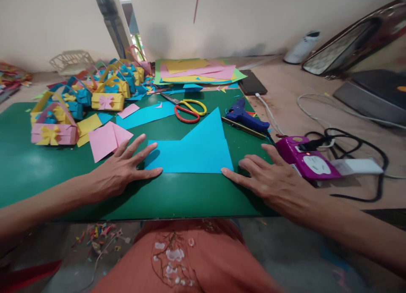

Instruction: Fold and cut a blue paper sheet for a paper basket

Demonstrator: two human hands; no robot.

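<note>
A blue sheet of paper (193,153), folded with a pointed flap sticking up at its upper right, lies on the green mat (136,200) in front of me. My left hand (127,164) has its fingers spread, with the thumb and index finger on the sheet's left end. At the lower right corner, the thumb of my right hand (263,170) touches the paper; the other fingers are off it, apart and slightly bent. Scissors (190,110) with red and yellow handles lie behind the sheet, beside a blue glue gun (245,117).
Small pink, yellow and blue paper baskets (53,130) crowd the back left. Pink paper squares (103,143) lie near my left hand. Stacked coloured sheets (196,71) and a phone (253,82) are at the back. A purple power strip (307,157) with cables sits right.
</note>
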